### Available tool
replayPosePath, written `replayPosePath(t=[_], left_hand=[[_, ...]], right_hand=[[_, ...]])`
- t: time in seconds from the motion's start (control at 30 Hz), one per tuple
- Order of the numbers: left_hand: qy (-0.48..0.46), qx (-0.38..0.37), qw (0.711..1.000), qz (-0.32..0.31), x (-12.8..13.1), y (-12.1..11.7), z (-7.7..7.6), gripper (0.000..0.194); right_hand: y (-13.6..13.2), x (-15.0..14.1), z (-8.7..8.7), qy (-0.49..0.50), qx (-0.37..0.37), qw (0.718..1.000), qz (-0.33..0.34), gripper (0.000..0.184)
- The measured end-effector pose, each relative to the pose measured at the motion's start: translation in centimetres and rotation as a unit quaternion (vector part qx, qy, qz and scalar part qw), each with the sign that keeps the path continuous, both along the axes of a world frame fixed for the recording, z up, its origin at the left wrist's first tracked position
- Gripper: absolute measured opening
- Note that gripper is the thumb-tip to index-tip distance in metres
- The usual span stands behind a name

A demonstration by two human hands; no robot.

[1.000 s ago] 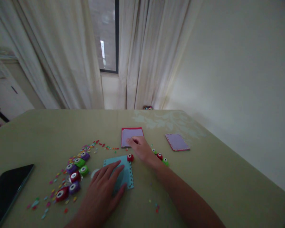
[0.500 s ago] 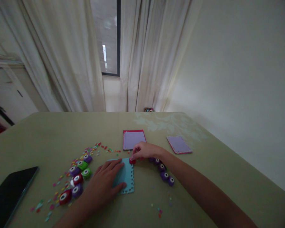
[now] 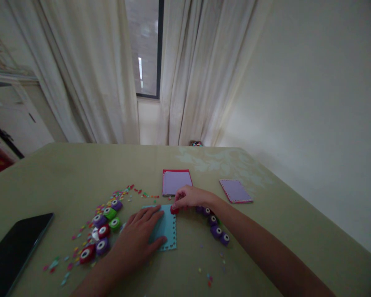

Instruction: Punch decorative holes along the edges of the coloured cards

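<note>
Blue card (image 3: pixel 169 226), head view: it lies flat near the middle of the surface (image 3: pixel 80 165), with small holes along its right and near edges. Left hand (image 3: pixel 142 233) is wide, palm down, its fingers spread across the left part of the card. Right hand (image 3: pixel 188 196) is narrow, thumb and fingers brought together on a red punch (image 3: pixel 174 210), which sits at the card's far right corner. Exact contact of the fingertips is too small to make out.

To the right of the card, a slanting row of purple punches (image 3: pixel 217 232) runs toward the near side, a trace of green showing behind it; the right forearm passes just beside. To the left, a cluster of punches (image 3: pixel 102 246) in red, purple and green, several bearing a pale ring on top, stands among scattered paper bits (image 3: pixel 119 193) of many colours. Further bits lie near right, short of the purple row.

Beyond the right hand, a pile of purple paper (image 3: pixel 177 181) lies over a red sheet (image 3: pixel 176 170). Farther right, and apart from it, lies a purple card (image 3: pixel 236 191) with a patterned border. A dark tablet (image 3: pixel 17 251) occupies the near left. Pale curtains (image 3: pixel 105 62) flank a narrow window (image 3: pixel 144 45) at the far side; a plain wall (image 3: pixel 312 103) stands to the right.
</note>
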State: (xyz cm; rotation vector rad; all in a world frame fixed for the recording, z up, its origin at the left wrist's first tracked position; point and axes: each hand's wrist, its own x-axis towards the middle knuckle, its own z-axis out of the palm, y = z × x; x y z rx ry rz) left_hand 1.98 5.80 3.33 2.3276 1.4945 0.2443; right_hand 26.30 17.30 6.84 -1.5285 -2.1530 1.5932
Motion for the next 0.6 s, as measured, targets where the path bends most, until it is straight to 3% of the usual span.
replayPosePath(t=[0.23,0.4,0.6], left_hand=[[-0.065,0.059,0.996,0.011,0.9,1.2,-0.2,0.049],[-0.099,0.057,0.993,0.004,3.1,3.3,0.8,0.038],[-0.11,0.044,0.993,-0.01,5.6,4.9,2.1,0.007]], right_hand=[[-0.1,0.2,0.5,-0.086,0.037,0.996,-0.003,0.037],[-0.1,-0.3,1.9,-0.178,0.07,0.981,0.024,0.03],[-0.1,-1.6,3.1,-0.277,0.088,0.955,0.065,0.027]])
